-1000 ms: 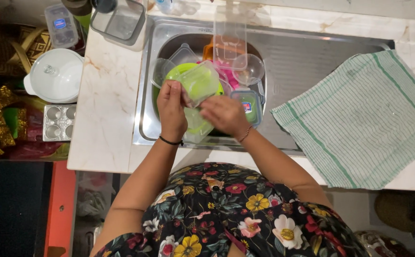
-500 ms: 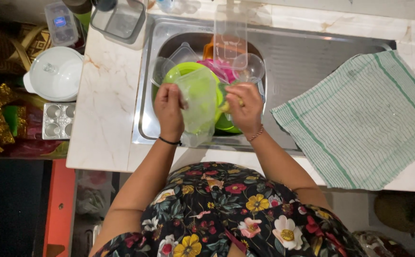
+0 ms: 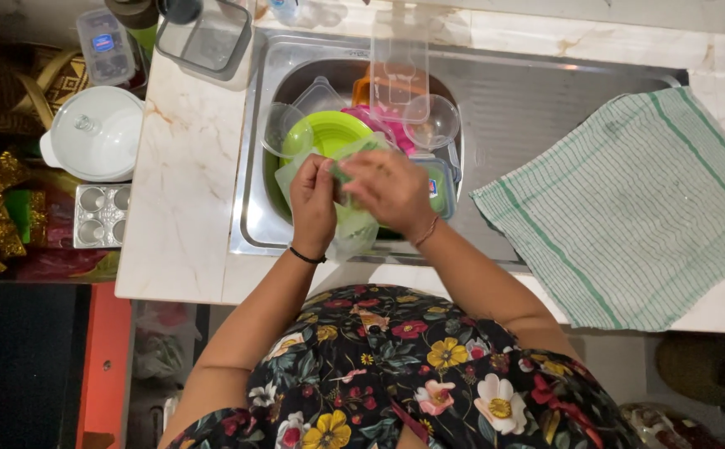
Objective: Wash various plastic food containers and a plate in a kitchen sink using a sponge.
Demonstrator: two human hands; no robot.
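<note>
Over the steel sink both my hands hold a translucent pale green plastic lid. My left hand grips its left edge. My right hand lies across its top, fingers pressed on it. Under them in the basin sits a bright green bowl, with several clear and coloured plastic containers piled around it.
A green checked cloth is spread on the drainboard and counter at the right. On the marble counter stands a clear rectangular box. Left of it are a white lidded pot and a small metal mould tray.
The lid has turned in my hands and my right hand has moved left from its right edge onto its top. My left hand has stayed on the left edge.
</note>
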